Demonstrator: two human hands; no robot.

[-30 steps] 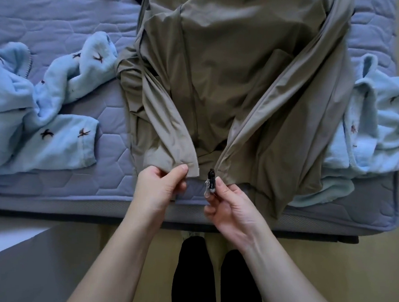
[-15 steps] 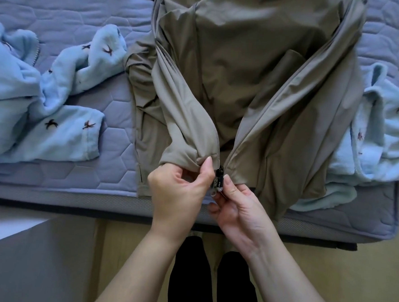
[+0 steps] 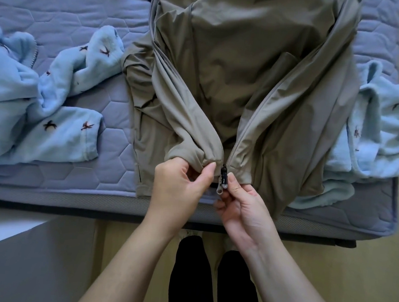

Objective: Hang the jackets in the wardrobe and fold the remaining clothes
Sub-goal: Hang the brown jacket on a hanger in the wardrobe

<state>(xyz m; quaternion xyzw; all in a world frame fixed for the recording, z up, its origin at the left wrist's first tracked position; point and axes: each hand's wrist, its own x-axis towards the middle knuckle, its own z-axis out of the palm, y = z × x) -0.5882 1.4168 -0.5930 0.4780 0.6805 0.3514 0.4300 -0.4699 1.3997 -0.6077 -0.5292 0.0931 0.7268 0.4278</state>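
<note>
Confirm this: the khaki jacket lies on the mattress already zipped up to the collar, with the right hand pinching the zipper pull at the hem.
Not zipped up. The head view shows the khaki jacket on the mattress with its front spread open, the zipper edges meeting only at the hem, where the right hand pinches the zipper pull.

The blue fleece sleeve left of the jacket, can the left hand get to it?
Probably yes. Only bare mattress lies between the left hand and the blue fleece sleeve, but that hand pinches the jacket hem while the right hand holds the zipper pull, so it must let go first.
</note>
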